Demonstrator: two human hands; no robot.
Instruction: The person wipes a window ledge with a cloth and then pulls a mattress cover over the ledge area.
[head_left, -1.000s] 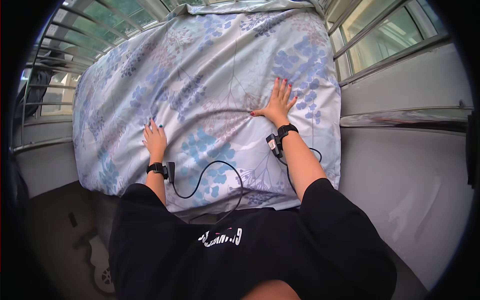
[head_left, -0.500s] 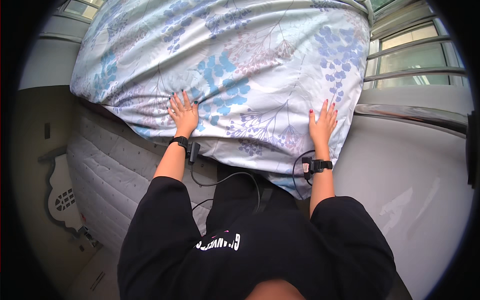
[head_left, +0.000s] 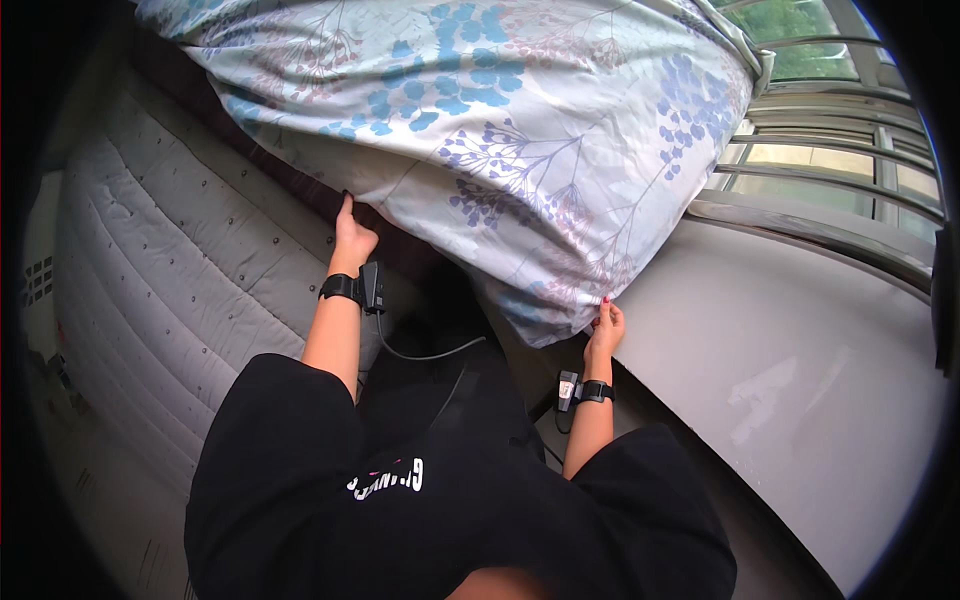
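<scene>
A white bed sheet with blue, purple and pink leaf prints covers the bed ahead, wrinkled along its near side. At the sheet's near left edge is my left hand, closed, with one fingertip at the hem and the other fingers mostly hidden. My right hand pinches the hanging near right corner of the sheet between thumb and fingers. Below the left hem, a dark maroon bed side shows.
A grey quilted headboard-like panel with studs runs along the left. To the right lies a pale grey ledge below metal window bars. Each wrist wears a black strap with a small device, and a cable hangs from the left one.
Both hands have left the top of the sheet, where they lay flat, and moved nearer to me, closing at its edge. The view has shifted, baring more of the bed's left side.
</scene>
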